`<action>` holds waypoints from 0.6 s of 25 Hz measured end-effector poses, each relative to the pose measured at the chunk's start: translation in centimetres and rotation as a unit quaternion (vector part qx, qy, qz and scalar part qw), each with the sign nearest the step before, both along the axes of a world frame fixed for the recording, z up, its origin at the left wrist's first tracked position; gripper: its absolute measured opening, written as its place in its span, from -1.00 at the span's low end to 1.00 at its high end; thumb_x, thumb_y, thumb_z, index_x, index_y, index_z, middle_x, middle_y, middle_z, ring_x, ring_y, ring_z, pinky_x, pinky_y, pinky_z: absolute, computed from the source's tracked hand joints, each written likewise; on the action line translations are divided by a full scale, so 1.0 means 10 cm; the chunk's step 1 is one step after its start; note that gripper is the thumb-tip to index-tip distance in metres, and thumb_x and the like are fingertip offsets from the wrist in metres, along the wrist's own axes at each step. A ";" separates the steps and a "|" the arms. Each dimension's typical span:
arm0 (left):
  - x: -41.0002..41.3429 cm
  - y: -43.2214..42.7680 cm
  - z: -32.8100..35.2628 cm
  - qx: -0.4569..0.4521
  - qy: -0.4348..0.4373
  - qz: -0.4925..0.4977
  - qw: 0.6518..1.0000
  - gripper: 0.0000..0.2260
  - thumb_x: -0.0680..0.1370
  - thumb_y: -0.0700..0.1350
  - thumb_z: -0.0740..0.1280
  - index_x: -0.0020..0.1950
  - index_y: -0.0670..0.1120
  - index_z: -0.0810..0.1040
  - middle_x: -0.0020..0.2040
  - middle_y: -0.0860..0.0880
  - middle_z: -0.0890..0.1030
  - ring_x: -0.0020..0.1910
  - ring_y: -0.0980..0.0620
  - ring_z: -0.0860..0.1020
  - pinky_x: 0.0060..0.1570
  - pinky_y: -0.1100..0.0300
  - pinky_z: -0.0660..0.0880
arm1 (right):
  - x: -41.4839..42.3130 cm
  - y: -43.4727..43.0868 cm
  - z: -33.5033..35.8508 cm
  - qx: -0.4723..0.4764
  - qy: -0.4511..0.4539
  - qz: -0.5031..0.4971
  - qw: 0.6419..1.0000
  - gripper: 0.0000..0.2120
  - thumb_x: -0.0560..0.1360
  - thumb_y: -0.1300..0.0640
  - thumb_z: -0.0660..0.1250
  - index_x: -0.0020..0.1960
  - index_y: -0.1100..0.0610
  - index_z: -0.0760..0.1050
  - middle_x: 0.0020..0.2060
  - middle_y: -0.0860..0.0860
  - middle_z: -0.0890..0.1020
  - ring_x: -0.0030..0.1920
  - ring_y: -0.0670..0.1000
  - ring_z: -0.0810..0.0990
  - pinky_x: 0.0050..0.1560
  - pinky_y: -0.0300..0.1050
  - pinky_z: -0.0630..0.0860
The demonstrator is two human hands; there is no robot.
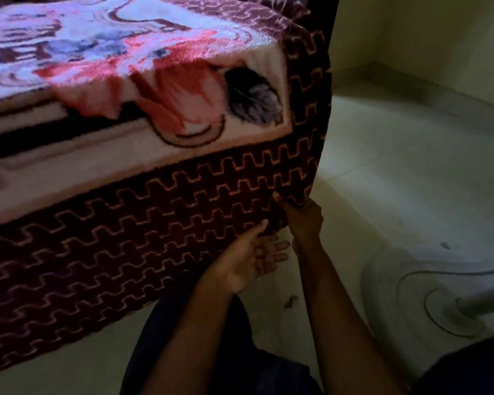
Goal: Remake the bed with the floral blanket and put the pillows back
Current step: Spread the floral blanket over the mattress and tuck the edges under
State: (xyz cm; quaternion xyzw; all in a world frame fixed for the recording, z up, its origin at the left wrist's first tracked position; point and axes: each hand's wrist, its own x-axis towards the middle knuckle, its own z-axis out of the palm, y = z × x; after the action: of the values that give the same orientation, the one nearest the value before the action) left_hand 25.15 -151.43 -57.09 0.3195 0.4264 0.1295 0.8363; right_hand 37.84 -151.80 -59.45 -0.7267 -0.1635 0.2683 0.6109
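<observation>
Head view: I see the floral blanket (pixel 154 95) spread flat, its border hanging at the corner. My right hand (pixel 301 216) pinches the bottom hem there. My left hand (pixel 247 259) is spread just beside it, thumb touching the border.

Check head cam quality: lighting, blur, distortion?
Head view: dim overall, brightest on top of the plush floral blanket; soft blur throughout; wide-angle bows its corner edge; right hand and left hand dark but readable by the pale tiled floor.
</observation>
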 end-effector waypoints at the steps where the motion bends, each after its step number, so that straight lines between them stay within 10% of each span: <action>1: -0.10 0.04 0.14 0.041 -0.006 0.025 0.999 -0.61 0.58 0.06 0.17 0.25 -0.17 0.49 -0.06 -0.03 0.67 -0.11 0.06 0.62 -0.02 0.18 0.47 | -0.02 0.02 0.01 -0.006 -0.012 -0.001 1.000 -0.68 0.36 0.02 0.50 -0.04 0.23 0.58 -0.14 0.08 0.60 -0.14 0.02 0.55 -0.12 -0.13 0.50; 6: -0.14 0.38 0.79 0.088 -0.237 0.280 0.926 -0.65 0.61 -0.06 0.15 0.35 -0.16 0.38 0.19 -0.10 0.56 0.16 0.00 0.54 0.22 0.08 0.44 | 0.01 0.02 0.02 -0.053 -0.081 0.030 0.995 -0.60 0.34 -0.13 0.47 -0.12 0.21 0.54 -0.18 0.11 0.62 -0.18 0.07 0.59 -0.11 -0.01 0.58; 15: 0.09 0.22 0.88 0.028 -0.323 0.374 0.869 -0.60 0.62 -0.01 0.11 0.41 -0.15 0.33 0.33 -0.09 0.45 0.34 -0.02 0.40 0.37 0.03 0.29 | 0.16 0.12 0.21 -0.040 -0.017 0.048 0.998 -0.64 0.29 -0.07 0.54 -0.19 0.17 0.49 -0.26 0.02 0.55 -0.18 0.03 0.55 -0.13 -0.08 0.55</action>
State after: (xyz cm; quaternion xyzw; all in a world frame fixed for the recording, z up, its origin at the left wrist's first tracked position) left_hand 26.10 -149.25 -48.30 0.0993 0.2164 0.5406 0.8069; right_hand 39.46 -150.60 -57.30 -0.7462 -0.1977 0.2912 0.5651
